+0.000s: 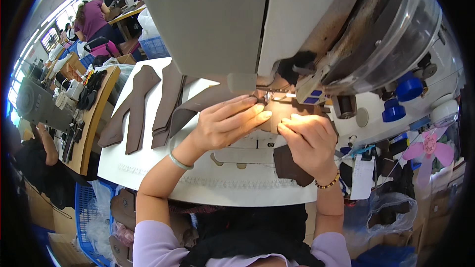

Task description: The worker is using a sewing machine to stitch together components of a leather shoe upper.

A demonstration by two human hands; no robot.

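A large pale sewing machine (208, 24) stands over a white table (237, 190). Under its needle area, my left hand (230, 122) presses its closed fingers on a dark brown fabric piece (195, 103), which curves away to the left. Just right of the needle, my right hand (311, 141) is closed in a pinch at the edge of the brown work. Its fingertips hide most of the gripped edge. Another brown piece (292, 165) hangs below the right palm. The stitching point is partly covered by my fingers and the machine head.
Several cut brown pieces (138, 104) lie on the table's left side. Blue knobs (409, 87) and a pink fan (428, 148) are at right. A blue basket (85, 222) stands lower left. Beyond a wooden-edged bench (99, 118), a person in purple (93, 20) bends over.
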